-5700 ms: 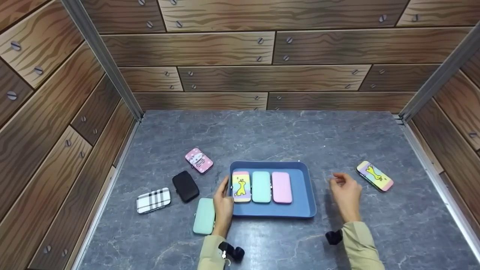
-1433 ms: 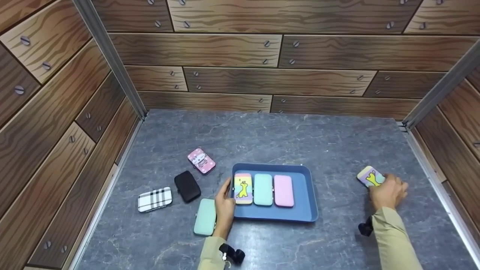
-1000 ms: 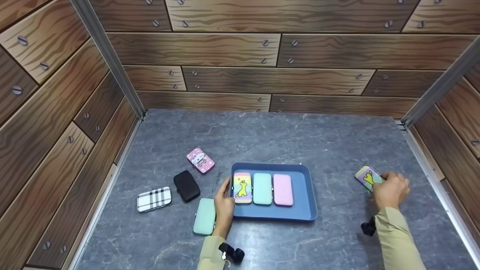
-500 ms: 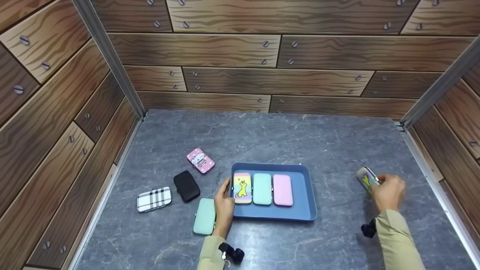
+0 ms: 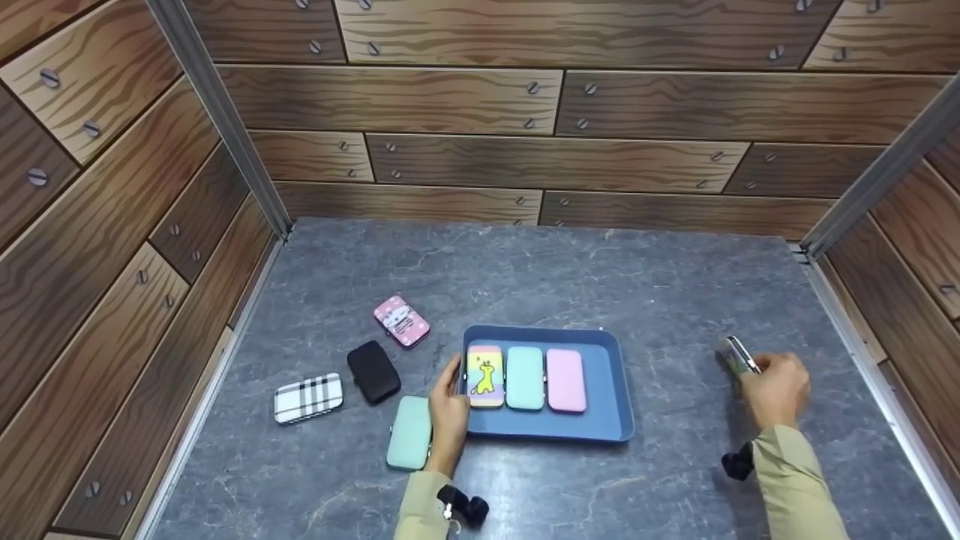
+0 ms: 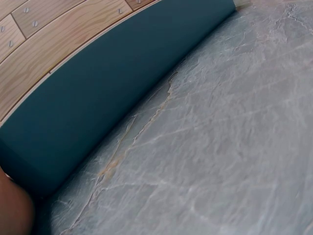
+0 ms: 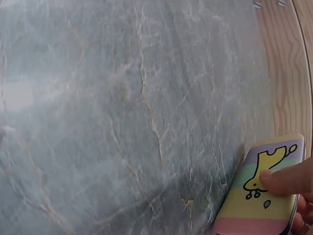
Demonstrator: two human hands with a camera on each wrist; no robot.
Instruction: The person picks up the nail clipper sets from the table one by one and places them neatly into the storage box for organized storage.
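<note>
At the right of the head view my right hand pinches a small clasp case printed with a yellow giraffe, tipped up on its edge. In the right wrist view the thumb presses on the printed face of that case, with fingers behind it. My left hand holds the left wall of a blue tray, fingers along the outside and thumb over the rim. Inside the tray lie a giraffe case, a mint case and a pink case, side by side. The tray's wall fills the left wrist view's upper left.
Left of the tray lie a pink patterned case, a black case, a plaid case and another mint case, partly behind the left hand. Wood-patterned panels enclose the grey marbled table at the back and sides.
My right hand has moved right from beside the tray to the giraffe case and taken hold of it. The case has since tilted from flat onto its edge. The left hand stays on the tray.
</note>
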